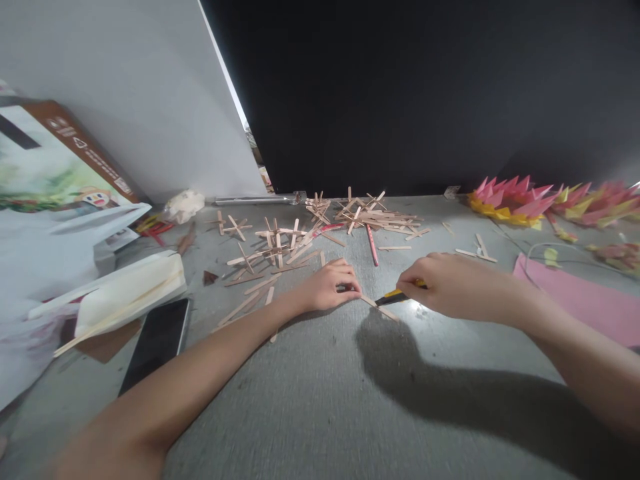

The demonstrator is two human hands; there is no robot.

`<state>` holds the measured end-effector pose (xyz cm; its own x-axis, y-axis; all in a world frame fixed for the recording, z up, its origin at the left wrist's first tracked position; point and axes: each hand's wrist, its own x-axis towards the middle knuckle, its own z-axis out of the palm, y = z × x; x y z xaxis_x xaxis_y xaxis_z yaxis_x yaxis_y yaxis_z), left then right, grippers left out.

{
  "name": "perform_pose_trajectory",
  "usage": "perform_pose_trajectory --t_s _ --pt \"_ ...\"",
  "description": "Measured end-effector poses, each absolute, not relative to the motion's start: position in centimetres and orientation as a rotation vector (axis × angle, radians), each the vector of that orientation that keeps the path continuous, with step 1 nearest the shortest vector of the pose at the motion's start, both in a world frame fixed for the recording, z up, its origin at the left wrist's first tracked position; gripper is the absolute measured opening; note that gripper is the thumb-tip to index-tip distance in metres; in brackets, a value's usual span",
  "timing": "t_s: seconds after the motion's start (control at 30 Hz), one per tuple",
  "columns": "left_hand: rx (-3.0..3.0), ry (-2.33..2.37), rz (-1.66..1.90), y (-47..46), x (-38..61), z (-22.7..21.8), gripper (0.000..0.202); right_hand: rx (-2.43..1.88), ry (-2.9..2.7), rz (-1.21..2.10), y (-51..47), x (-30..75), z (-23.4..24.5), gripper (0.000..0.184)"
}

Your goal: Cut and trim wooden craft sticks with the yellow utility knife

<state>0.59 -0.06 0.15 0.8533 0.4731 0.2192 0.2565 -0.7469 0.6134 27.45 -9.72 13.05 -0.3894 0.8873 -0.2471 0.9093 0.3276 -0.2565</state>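
Observation:
My left hand (330, 285) is curled, fingertips pressed down on one end of a thin wooden stick (380, 309) lying on the grey table (320, 387). My right hand (453, 285) is closed round a yellow and black utility knife (395, 296), its tip touching the same stick just right of my left fingers. Behind my hands lie several more wooden sticks (280, 250), many glued into crosses, and a red pencil (372, 245).
A black phone (157, 341) and a white box (127, 292) lie at the left, with a printed carton (55, 173) behind. Pink and yellow folded paper flowers (510, 198) and a pink sheet (585, 300) sit at the right. A dark wall stands behind.

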Motion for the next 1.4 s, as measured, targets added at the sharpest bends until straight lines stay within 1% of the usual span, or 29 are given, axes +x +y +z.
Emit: perform_pose_trajectory --t_s 0.27,0.57,0.77,0.87,0.97,1.07,1.17,1.23,1.3,1.33,1.4 --pt "2.409 0.517 0.509 0.0 0.6 0.3 0.019 1.762 2.421 -0.379 -10.6 25.9 13.3 0.028" --pt "2.326 0.552 0.493 0.2 1.0 0.2 0.017 1.774 2.389 -0.276 -10.7 25.1 13.0 0.032" --pt "2.327 0.557 0.506 0.3 1.0 0.3 0.016 1.708 2.398 -0.167 -11.3 24.5 12.9 0.033" --pt "2.238 0.643 0.518 0.0 1.0 0.4 0.015 1.751 2.411 -0.196 -11.2 24.7 12.7 0.032" --pt "1.985 0.793 0.652 0.2 0.9 0.1 0.018 1.833 2.409 -0.293 -10.5 25.3 12.4 0.032" --pt "1.643 0.881 1.001 1.3 0.6 -0.6 0.021 1.89 2.492 -0.453 -9.4 25.9 12.4 0.036" --pt "1.273 0.975 1.313 2.7 0.3 -1.4 0.017 2.013 2.678 -0.734 -8.0 25.7 11.6 0.043" --pt "1.169 1.005 1.394 3.2 0.3 -1.6 0.014 2.163 2.838 -0.89 -7.1 25.1 10.1 0.047" --pt "1.173 1.032 1.397 3.2 0.2 -1.7 0.012 2.214 2.948 -1.07 -6.2 24.4 7.6 0.043" --pt "1.195 1.05 1.381 3.1 0.2 -1.6 0.013 2.227 2.971 -1.189 -5.9 24.1 6.1 0.042" --pt "1.246 1.084 1.35 2.6 0.3 -1.6 0.02 2.249 2.975 -1.38 -5.3 23.6 3.0 0.05"
